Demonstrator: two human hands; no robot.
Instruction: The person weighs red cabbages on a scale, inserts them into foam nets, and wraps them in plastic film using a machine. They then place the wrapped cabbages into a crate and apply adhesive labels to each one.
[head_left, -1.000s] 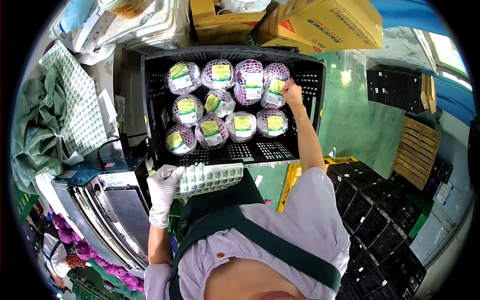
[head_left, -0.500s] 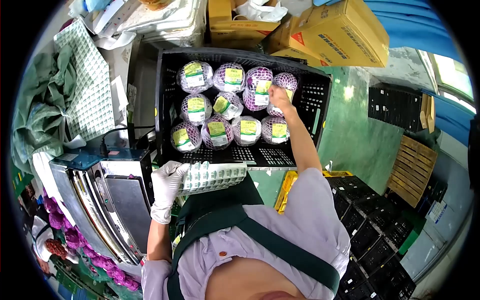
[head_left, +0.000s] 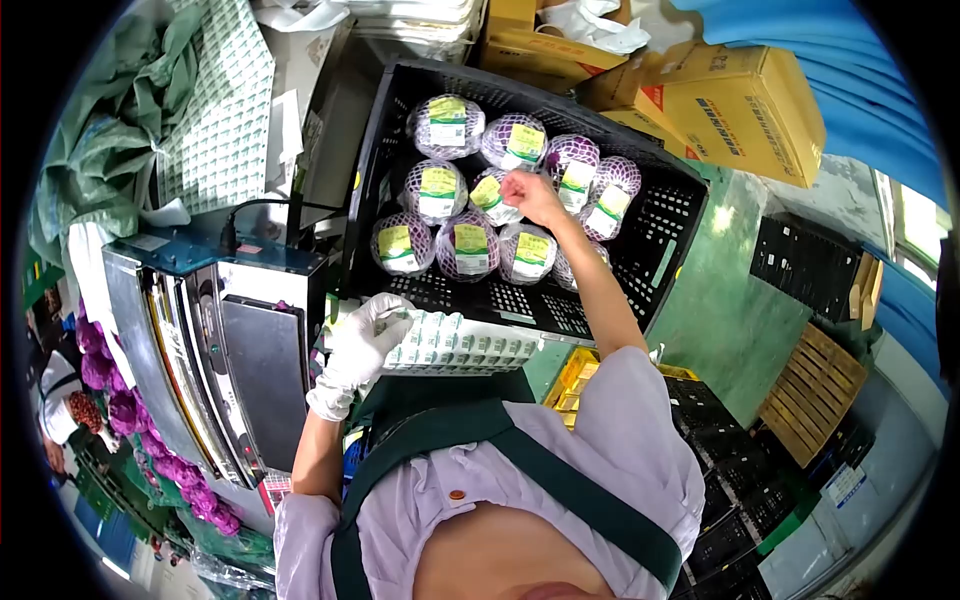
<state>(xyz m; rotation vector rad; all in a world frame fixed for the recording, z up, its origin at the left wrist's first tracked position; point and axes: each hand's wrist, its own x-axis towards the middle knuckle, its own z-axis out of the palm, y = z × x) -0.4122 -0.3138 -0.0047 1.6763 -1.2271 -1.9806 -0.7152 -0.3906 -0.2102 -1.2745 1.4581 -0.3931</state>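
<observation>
A black plastic crate (head_left: 655,255) holds several purple cabbages (head_left: 418,228) in white net sleeves, with yellow, green and white labels on them. My bare right hand (head_left: 534,198) is over the middle of the crate, its fingers curled together against the label of a middle-row cabbage (head_left: 486,193). Whether anything small is between those fingers is hidden. In a white glove, my left hand (head_left: 368,345) pinches the left end of a sheet of printed stickers (head_left: 465,343), in front of the crate's near edge.
On the left stands a metal machine (head_left: 262,350) with a black cable. Purple cabbages (head_left: 150,430) lie beyond it. Cardboard boxes (head_left: 740,105) are behind the crate. Stacked black crates (head_left: 710,430) and a wooden pallet (head_left: 812,393) are on the right.
My right hand has moved from a cabbage at the right side of the crate to one in the middle. My left hand still holds the sticker sheet. The view has turned slightly.
</observation>
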